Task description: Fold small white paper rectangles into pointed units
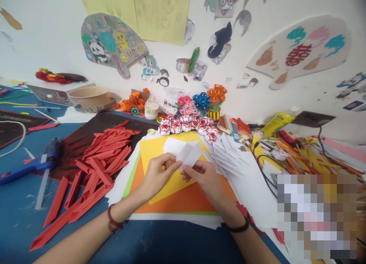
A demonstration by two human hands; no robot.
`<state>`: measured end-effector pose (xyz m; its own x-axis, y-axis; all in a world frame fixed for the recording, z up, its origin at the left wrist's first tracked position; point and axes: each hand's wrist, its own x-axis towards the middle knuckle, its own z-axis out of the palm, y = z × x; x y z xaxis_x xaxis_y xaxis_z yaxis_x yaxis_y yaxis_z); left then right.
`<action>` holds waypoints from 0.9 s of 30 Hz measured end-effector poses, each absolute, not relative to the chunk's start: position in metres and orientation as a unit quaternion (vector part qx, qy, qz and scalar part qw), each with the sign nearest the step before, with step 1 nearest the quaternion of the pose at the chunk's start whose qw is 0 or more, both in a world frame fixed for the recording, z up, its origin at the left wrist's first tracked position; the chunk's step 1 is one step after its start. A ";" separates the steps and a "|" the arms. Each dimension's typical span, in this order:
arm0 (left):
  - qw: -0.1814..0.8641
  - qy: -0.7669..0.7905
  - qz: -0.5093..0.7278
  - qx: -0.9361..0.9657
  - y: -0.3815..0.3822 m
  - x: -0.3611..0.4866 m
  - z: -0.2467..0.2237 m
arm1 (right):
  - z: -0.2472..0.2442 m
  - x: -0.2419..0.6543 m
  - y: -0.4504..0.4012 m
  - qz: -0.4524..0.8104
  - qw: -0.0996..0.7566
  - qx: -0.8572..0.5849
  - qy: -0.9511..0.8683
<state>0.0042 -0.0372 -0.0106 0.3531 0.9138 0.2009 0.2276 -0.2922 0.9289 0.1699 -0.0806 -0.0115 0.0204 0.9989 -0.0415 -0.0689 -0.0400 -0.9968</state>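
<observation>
Partly hidden — white paper [190, 152]; both hands [160, 175] [206, 179] pinching

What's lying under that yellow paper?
Orange paper shows beneath it, then edges of green paper and white paper. The yellow paper covers the middle of the stack, so whatever lies there can't be seen.

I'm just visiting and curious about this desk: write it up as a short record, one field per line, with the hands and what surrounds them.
Left hand: left hand, pinching folded white paper
Right hand: right hand, pinching the same paper
Beneath hands: yellow sheet over orange sheet
To the left: pile of red folded strips; beyond it, blue glue gun
To the right: white paper strips
Behind hands: red-and-white pieces, blue flowers
Wall: panda-decorated fan shape
</observation>
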 end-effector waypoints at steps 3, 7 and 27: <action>0.430 0.407 0.399 0.700 -0.038 0.004 -0.010 | -0.012 0.170 -0.080 0.525 0.507 -0.503 -0.463; 0.422 0.411 0.401 0.701 -0.039 0.004 -0.009 | -0.013 0.170 -0.081 0.529 0.509 -0.499 -0.460; 0.392 0.392 0.354 0.753 -0.042 0.002 -0.002 | -0.014 0.173 -0.083 0.439 0.508 -0.528 -0.521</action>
<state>0.0018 -0.0418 -0.0021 0.4416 0.8684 0.2257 0.3135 -0.3851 0.8680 0.1729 -0.0830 -0.0140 0.0723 0.9952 0.0652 0.1041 0.0574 -0.9929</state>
